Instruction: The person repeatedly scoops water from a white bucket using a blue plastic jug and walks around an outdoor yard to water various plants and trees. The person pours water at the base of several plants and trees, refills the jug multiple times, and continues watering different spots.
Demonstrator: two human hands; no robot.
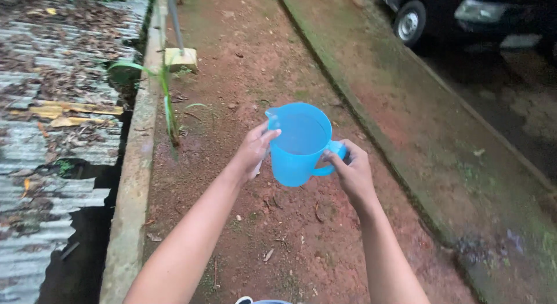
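Blue plastic jug (pixel 299 144) is held upright in the air over a strip of red-brown bare ground (pixel 255 222), between the two hands. The right hand (pixel 351 173) is curled around the jug's handle on its far-right side, fingers wrapped through the loop. The left hand (pixel 253 150) presses against the opposite wall of the jug, thumb hooked over the rim near the spout, and seems to pinch something pale against the side; what it is cannot be told. Whether the jug holds liquid is not clear from above.

Left of the jug a young green plant (pixel 167 101) stands in the soil, and further left runs a concrete kerb (pixel 130 211), with rusty corrugated sheets (pixel 40 164) strewn with dead leaves beyond it. Up past the plant a pole is set in a concrete block (pixel 180 58). Well to the right of the jug lie a mossy raised edge (pixel 406 164) and a parked vehicle (pixel 464 16).

The risks, as I judge them: the thumb grip on the thin rim could slip and tilt the jug, spilling anything inside; and the mossy, damp-looking ground could be slick underfoot.
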